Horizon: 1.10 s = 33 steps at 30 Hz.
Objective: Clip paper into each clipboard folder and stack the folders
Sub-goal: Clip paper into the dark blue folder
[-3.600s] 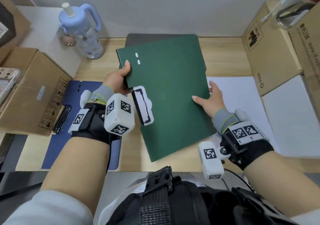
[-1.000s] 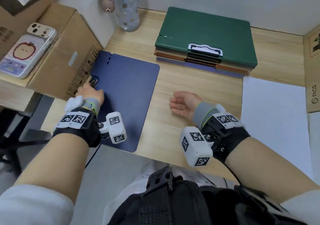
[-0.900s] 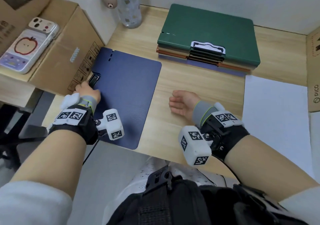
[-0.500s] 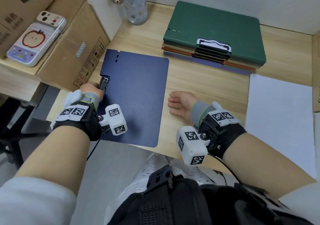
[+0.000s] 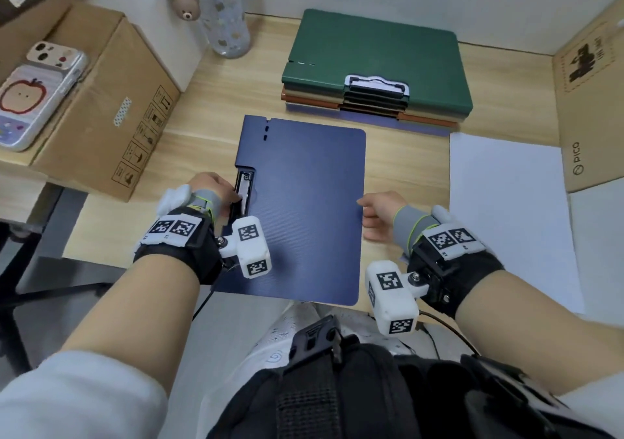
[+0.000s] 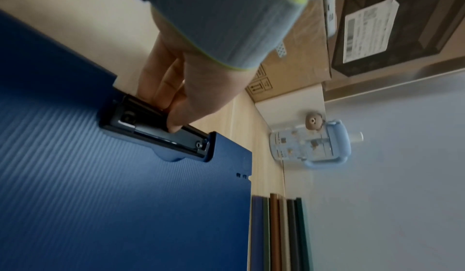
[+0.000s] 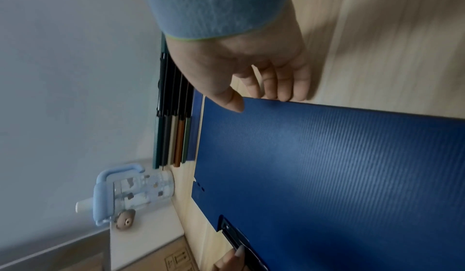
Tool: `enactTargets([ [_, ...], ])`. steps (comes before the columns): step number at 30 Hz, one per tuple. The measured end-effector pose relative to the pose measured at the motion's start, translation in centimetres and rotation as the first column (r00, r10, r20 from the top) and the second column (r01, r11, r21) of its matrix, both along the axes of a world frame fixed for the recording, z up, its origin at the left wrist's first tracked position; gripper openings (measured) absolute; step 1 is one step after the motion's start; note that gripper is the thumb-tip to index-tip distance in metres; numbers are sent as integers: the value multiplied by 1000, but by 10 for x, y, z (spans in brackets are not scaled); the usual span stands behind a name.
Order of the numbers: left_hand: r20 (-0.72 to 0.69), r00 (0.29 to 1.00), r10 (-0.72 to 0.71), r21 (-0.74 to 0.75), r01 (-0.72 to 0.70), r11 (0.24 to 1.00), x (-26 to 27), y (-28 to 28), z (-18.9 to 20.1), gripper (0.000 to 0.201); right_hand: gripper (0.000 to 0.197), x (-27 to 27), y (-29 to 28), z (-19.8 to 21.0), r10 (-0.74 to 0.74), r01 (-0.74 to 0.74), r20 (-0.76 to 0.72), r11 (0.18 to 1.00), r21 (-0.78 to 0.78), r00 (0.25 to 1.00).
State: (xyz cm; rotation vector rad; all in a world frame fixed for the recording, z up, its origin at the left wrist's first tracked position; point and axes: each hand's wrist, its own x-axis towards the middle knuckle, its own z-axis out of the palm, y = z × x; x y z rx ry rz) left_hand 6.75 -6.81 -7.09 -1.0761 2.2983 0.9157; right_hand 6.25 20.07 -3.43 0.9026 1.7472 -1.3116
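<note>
Currently the wooden desk is seen bearing, beyond both hands, a stack of closed folders, green on top. Loose white paper lies just outside the right hand. Between the hands a blue folder lies shut; the right hand's fingers are curled at its free edge. The left hand pinches the black clip. Judged step: opening this folder; the cover must be lifted next.
</note>
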Motion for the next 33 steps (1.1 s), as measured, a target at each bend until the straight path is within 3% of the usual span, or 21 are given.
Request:
enactTargets([
  [6,27,995,-96,101,93,991,-10,46,3,32,29,10,44,2,-84,86,-31,995,57,996],
  [13,-3,996,-87,157,86,984,-12,79,3,25,24,15,73,4,-225,234,-126,970,59,966],
  [18,-19,999,-39,286,43,957,-9,97,8,17,34,6,96,31,-339,320,-218,940,-118,915],
  [23,2,997,-83,360,77,930,-15,111,30,9,30,-6,92,60,-276,205,-278,944,-259,920],
  [26,-121,983,-140,349,174,921,-31,121,61,20,25,-12,75,72,-218,107,-309,934,-340,926],
  [30,-239,968,-78,572,205,794,-40,138,122,10,30,-20,47,85,-135,-37,-369,906,-422,920],
  [33,-258,961,-101,658,251,710,-37,139,149,17,27,-25,28,92,-98,-105,-414,892,-440,905],
])
